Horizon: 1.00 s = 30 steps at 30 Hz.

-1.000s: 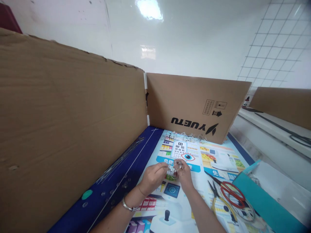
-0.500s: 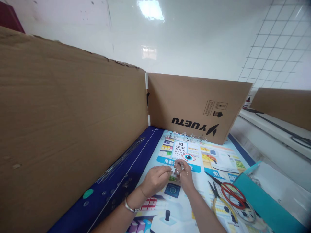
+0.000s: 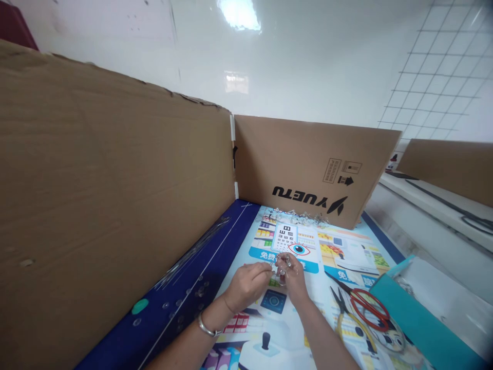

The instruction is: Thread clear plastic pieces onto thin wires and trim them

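L hand (image 3: 246,285) & R hand (image 3: 295,281) both pinch clear beaded piece (image 3: 283,272), approx. midway btwn desk's (image 3: 287,324) L & R edges. Best: R steady, L making small, light moves.

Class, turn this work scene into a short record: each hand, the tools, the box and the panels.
Right hand: holding small clear pieces
Left hand: fingertips pinched close beside them; contents unclear
Tools: red-handled scissors and yellow-handled pliers, lying unheld
Box: teal box, open, right side
Panels: cardboard, left panel and far panel; far lettering upside down
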Tool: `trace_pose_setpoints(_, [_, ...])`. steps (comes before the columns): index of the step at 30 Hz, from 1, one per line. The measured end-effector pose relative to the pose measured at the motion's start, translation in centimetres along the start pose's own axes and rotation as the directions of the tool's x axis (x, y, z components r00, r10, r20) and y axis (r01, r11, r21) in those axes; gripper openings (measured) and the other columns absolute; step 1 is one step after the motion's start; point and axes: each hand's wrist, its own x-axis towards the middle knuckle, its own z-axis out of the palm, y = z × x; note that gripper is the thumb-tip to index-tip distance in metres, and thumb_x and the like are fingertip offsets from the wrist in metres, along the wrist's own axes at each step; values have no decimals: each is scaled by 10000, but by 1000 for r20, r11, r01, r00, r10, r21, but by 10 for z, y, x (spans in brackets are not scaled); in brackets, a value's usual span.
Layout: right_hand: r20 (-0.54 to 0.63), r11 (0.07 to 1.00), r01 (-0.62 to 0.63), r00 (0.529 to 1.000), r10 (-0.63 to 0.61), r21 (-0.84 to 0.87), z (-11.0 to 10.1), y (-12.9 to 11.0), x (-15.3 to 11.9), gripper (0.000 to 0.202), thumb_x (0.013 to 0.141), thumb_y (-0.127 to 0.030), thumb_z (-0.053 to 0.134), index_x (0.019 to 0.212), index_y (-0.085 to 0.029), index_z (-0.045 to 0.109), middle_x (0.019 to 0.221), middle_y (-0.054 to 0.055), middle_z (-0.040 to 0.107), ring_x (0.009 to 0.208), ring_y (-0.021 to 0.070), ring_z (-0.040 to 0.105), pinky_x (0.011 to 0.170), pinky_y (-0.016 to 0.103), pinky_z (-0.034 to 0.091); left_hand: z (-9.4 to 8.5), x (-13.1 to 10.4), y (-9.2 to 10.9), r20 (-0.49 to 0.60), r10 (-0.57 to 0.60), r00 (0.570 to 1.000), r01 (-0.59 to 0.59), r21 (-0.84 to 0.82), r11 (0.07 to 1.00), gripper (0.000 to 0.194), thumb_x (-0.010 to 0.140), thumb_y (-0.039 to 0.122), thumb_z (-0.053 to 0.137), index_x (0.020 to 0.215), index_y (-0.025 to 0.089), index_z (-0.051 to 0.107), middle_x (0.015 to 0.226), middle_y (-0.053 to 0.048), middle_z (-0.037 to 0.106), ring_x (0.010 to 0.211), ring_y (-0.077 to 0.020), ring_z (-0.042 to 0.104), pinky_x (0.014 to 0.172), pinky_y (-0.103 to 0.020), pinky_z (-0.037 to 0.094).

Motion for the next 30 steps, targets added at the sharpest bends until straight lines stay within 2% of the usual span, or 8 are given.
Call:
trace_pose_setpoints(6, [14,1000,-2,1000,2,-6,-1,2,0,242,756,-409,568,857,-189,586,698,-2,577,492,90,466,412,196,324,1,-1,-2,0,-2,1000,2,-81,997,201,823,86,466,949,175,596,950,-68,659,814,-152,610,730,-277,498])
trace_pose_setpoints(10, [8,1000,-2,1000,2,-22,0,2,1,246,749,-413,571,849,-188,583,661,-14,557,476,90,455,416,204,340,2,-2,-2,6,-105,994,104,-182,978,176,829,128,473,904,191,619,937,-59,665,830,-152,612,743,-274,495])
trace_pose_setpoints(13, [-2,999,-1,1000,0,-41,1,4,3,243,734,-419,577,807,-187,579,602,-28,528,465,96,449,425,215,361,5,0,-2,-33,-266,964,252,-218,943,139,828,161,483,848,193,617,892,-51,662,846,-150,611,762,-271,494])
trace_pose_setpoints(15, [-1,998,-1,1000,1,-64,2,5,4,237,738,-422,566,779,-189,574,551,-37,504,445,99,441,419,219,359,7,2,-5,-69,-426,902,400,-239,885,134,837,192,468,818,179,600,836,-52,654,811,-151,613,735,-270,497])
trace_pose_setpoints(18, [12,994,2,1000,0,-112,3,7,4,227,739,-420,561,758,-194,582,515,-42,496,425,103,445,408,220,350,10,2,-16,-79,-641,763,605,-260,752,163,832,253,465,754,166,580,656,-16,624,604,-135,597,568,-240,484])
trace_pose_setpoints(24, [20,981,21,1000,-17,-195,4,10,4,216,715,-408,570,743,-198,606,542,-36,519,430,110,472,420,228,371,11,-6,-46,41,-850,525,827,-262,498,181,702,274,586,563,172,532,387,76,461,356,-92,455,392,-188,345])
trace_pose_setpoints(27, [20,975,27,1000,-23,-220,3,10,4,204,720,-392,559,752,-198,608,556,-32,532,433,112,482,429,232,381,11,-9,-52,78,-886,458,868,-253,426,153,661,245,610,551,174,530,415,71,486,406,-100,490,425,-187,349])
trace_pose_setpoints(30, [6,971,33,999,-32,-239,2,10,4,194,723,-379,551,762,-198,607,577,-25,547,444,115,490,435,234,385,12,-10,-53,93,-894,438,880,-247,405,101,657,221,604,588,176,545,501,54,548,494,-113,541,481,-192,376])
